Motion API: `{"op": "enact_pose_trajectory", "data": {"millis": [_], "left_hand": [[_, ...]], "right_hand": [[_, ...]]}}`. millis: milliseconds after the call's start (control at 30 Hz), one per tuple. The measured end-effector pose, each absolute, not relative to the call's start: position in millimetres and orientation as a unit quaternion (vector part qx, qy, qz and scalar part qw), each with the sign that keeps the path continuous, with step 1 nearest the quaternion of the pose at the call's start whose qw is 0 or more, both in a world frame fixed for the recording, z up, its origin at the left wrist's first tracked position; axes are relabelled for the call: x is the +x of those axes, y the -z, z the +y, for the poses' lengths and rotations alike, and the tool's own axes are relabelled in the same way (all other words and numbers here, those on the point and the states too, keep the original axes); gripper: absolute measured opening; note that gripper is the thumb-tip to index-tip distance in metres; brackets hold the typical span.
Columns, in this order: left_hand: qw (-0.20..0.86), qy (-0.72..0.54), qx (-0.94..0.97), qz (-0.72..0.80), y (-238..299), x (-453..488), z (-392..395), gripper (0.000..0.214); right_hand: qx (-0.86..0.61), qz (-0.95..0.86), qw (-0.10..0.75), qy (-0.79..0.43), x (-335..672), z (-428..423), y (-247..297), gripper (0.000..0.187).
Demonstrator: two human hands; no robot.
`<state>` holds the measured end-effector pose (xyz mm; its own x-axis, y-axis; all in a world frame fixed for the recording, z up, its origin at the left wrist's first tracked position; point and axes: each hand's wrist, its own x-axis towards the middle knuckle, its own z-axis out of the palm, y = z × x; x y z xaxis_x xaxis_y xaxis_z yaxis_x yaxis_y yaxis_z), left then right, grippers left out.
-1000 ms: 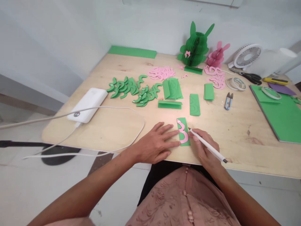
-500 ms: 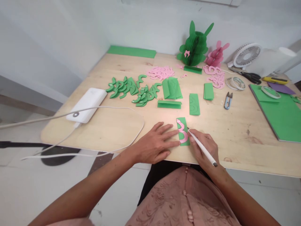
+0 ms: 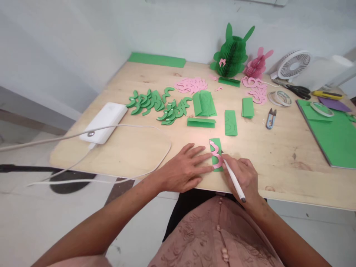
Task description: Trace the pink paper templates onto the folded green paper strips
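A small green paper strip lies near the table's front edge, with a pink wavy paper template on top of it. My left hand lies flat with fingers spread, its fingertips on the left side of the template and strip. In my right hand is a white pen, its tip by the template's right edge and its back end slanting toward me. Just beyond, a green paper piece bears drawn curved lines. Nearby lie a folded green strip and stacked green paper.
Cut green curved pieces and pink pieces lie in piles. A white power bank with a cable sits at left. Thread snips, tape rolls, scissors, a fan and a green paper rabbit stand or lie beyond.
The pen in my right hand has tilted, its back end swinging left and slightly toward me. My left hand stays on the template. The whole view has shifted slightly.
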<state>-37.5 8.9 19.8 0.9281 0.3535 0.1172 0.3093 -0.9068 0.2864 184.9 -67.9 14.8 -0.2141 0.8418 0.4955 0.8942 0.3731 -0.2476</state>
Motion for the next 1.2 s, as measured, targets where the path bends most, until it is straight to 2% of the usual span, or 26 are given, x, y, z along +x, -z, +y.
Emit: {"op": "enact_pose_trajectory", "data": {"millis": [600,833,1200], "left_hand": [[0.14,-0.081,0.972,0.17,-18.8,-37.8,9.4,0.041],[0.138,-0.077,0.973,0.17,-19.5,-37.6,9.4,0.044],[0.127,-0.077,0.975,0.167,-20.2,-37.4,9.1,0.048]], "right_hand": [[-0.528,-0.758,0.382,0.034,185.0,-68.3,-18.8,0.024],[-0.523,-0.783,0.334,0.04,184.1,-65.7,-18.4,0.02],[-0.525,-0.788,0.318,0.05,183.8,-65.8,-18.1,0.025]]}}
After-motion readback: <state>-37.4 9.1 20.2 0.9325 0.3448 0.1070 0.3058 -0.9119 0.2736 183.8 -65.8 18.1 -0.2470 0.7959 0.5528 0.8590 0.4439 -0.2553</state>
